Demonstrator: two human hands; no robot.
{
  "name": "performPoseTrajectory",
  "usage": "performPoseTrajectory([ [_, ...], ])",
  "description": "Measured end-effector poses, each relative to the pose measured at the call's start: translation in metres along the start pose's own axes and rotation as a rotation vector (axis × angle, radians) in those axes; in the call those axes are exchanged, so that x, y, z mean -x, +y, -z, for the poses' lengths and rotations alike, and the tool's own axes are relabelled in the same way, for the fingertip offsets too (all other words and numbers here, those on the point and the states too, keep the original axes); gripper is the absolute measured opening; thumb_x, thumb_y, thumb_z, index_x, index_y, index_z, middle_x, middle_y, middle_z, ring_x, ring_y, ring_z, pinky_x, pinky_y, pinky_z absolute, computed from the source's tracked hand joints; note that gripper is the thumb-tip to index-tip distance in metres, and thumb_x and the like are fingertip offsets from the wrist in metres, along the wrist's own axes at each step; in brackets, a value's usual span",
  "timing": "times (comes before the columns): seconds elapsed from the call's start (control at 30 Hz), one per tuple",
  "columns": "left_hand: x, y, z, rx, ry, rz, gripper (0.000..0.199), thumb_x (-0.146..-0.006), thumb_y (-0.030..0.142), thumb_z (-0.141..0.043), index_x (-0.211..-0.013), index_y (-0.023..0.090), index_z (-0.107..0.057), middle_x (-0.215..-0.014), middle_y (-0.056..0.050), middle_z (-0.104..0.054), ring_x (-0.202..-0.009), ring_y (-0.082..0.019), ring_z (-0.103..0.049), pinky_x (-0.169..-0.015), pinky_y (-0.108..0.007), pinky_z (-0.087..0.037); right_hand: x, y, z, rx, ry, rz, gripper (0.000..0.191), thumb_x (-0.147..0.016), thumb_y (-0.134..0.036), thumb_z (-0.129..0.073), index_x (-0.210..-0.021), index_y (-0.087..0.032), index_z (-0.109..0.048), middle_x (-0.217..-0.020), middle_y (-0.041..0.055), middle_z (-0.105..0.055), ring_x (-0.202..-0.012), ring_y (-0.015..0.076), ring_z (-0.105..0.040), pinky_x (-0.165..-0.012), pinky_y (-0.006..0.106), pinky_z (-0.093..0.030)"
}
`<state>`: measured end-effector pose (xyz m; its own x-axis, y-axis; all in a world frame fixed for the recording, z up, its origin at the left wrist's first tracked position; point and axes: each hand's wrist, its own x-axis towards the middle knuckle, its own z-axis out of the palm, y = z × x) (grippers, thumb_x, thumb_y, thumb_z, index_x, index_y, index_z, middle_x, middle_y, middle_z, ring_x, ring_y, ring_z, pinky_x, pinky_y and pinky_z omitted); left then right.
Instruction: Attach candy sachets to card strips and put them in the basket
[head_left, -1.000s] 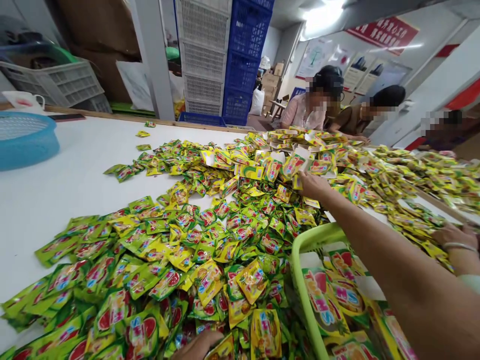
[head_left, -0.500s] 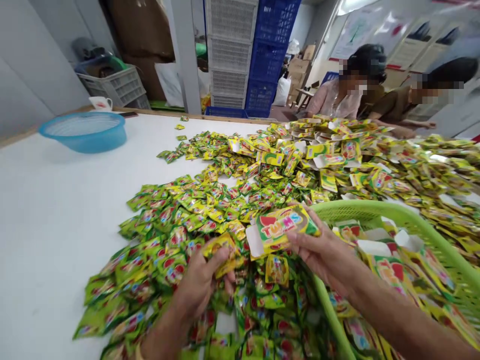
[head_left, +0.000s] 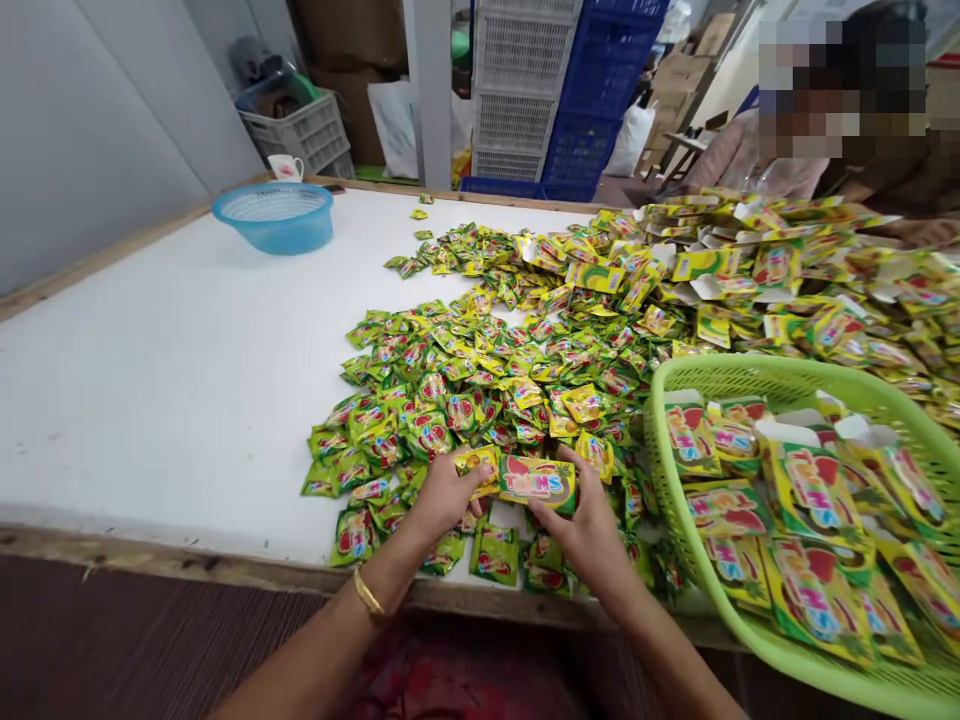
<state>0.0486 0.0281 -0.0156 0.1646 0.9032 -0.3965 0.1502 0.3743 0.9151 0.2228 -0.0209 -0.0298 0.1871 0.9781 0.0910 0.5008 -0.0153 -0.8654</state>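
Over the near side of the bench (head_left: 172, 380), left of the green basket (head_left: 750, 372), the right hand (head_left: 589, 515) pinches the box (head_left: 536, 482), best held level; at its left end the left hand (head_left: 446, 497) pinches the packet (head_left: 481, 459), best kept flat, though any overlap is unclear.

The right hand (head_left: 585, 520), at the carton heap (head_left: 705, 264) one second earlier, now holds a carton (head_left: 536, 485) close to the front table edge (head_left: 225, 570), newly in view. The yellow sachet (head_left: 478, 463) in the left hand (head_left: 442, 498), previously apart from the carton, now meets its left end.
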Motion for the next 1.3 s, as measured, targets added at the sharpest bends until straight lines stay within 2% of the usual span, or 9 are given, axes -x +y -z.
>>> performPoseTrajectory([
  [0.1,0.004,-0.004,-0.001,-0.028,0.004,0.008,0.012,-0.076,0.026,-0.058,-0.077,0.015,-0.058,-0.035,0.008,-0.046,-0.028,-0.009,-0.042,-0.034,-0.018,-0.03,0.0,-0.002,0.009,0.489,0.017,0.323,0.07,-0.078,-0.032,-0.058,-0.14,-0.017,-0.028,-0.138,0.017,-0.039,-0.128,0.0293,-0.037,-0.098,0.047,-0.037],
  [0.2,0.005,-0.005,-0.004,-0.043,0.035,-0.01,0.01,-0.076,0.025,-0.058,-0.076,0.015,-0.058,-0.038,0.008,-0.048,-0.03,-0.01,-0.045,-0.036,-0.019,-0.034,-0.005,-0.01,0.012,0.838,-0.07,0.515,0.059,-0.08,-0.027,-0.058,-0.136,-0.021,-0.038,-0.128,0.0135,-0.052,-0.125,0.0305,-0.039,-0.099,0.049,-0.031],
  [0.3,0.005,-0.006,-0.008,-0.021,0.039,0.005,0.015,-0.077,0.027,-0.057,-0.084,0.014,-0.059,-0.038,0.008,-0.048,-0.029,-0.009,-0.041,-0.034,-0.018,-0.032,-0.014,-0.016,0.009,0.966,-0.149,0.599,0.05,-0.079,-0.027,-0.061,-0.127,-0.018,-0.048,-0.112,0.0116,-0.061,-0.116,0.0286,-0.046,-0.097,0.047,-0.029],
  [0.4,0.006,-0.007,-0.01,0.061,0.021,0.01,0.024,-0.08,0.034,-0.055,-0.093,0.014,-0.057,-0.041,0.006,-0.051,-0.031,-0.008,-0.04,-0.034,-0.018,-0.031,-0.019,-0.016,0.006,0.972,-0.18,0.646,0.05,-0.079,-0.031,-0.061,-0.125,-0.014,-0.05,-0.11,0.0129,-0.06,-0.107,0.027,-0.05,-0.09,0.041,-0.035],
  [0.57,0.009,-0.003,-0.013,0.171,0.061,-0.111,0.03,-0.079,0.044,-0.053,-0.086,0.016,-0.056,-0.058,0.003,-0.055,-0.044,-0.009,-0.05,-0.039,-0.018,-0.039,-0.011,-0.011,0.006,0.92,-0.068,0.722,0.053,-0.086,-0.035,-0.05,-0.136,-0.018,-0.042,-0.11,0.0124,-0.058,-0.094,0.0236,-0.053,-0.079,0.036,-0.037],
  [0.67,0.012,0.006,-0.012,0.081,0.047,-0.159,0.025,-0.077,0.04,-0.053,-0.086,0.016,-0.056,-0.058,0.004,-0.053,-0.042,-0.009,-0.047,-0.039,-0.02,-0.04,-0.005,-0.01,0.004,0.886,-0.014,0.748,0.049,-0.088,-0.036,-0.048,-0.135,-0.022,-0.044,-0.109,0.0117,-0.059,-0.093,0.023,-0.054,-0.077,0.035,-0.037],
  [0.83,0.013,0.015,-0.003,-0.136,-0.01,-0.156,0.021,-0.077,0.037,-0.052,-0.081,0.017,-0.056,-0.052,0.006,-0.049,-0.035,-0.01,-0.044,-0.037,-0.021,-0.035,-0.002,-0.011,0.0,0.867,-0.025,0.736,0.053,-0.088,-0.038,-0.049,-0.137,-0.019,-0.042,-0.108,0.0119,-0.06,-0.093,0.0228,-0.054,-0.077,0.035,-0.038],
  [1.07,0.011,0.031,0.011,-0.397,-0.202,-0.365,0.019,-0.075,0.028,-0.051,-0.067,0.015,-0.061,-0.068,0.0,-0.061,-0.068,-0.015,-0.054,-0.067,-0.024,-0.043,0.001,-0.013,-0.001,0.777,-0.004,0.823,0.051,-0.086,-0.035,-0.05,-0.133,-0.016,-0.046,-0.108,0.0126,-0.06,-0.093,0.023,-0.054,-0.077,0.035,-0.038],
  [1.3,0.015,0.047,0.007,-0.438,-0.091,-0.324,0.016,-0.074,0.031,-0.056,-0.081,0.017,-0.057,-0.068,0.004,-0.056,-0.052,-0.01,-0.047,-0.052,-0.022,-0.039,-0.002,-0.016,-0.002,0.662,0.047,0.822,0.054,-0.084,-0.035,-0.052,-0.134,-0.016,-0.043,-0.106,0.0119,-0.06,-0.094,0.023,-0.054,-0.078,0.036,-0.043],
])
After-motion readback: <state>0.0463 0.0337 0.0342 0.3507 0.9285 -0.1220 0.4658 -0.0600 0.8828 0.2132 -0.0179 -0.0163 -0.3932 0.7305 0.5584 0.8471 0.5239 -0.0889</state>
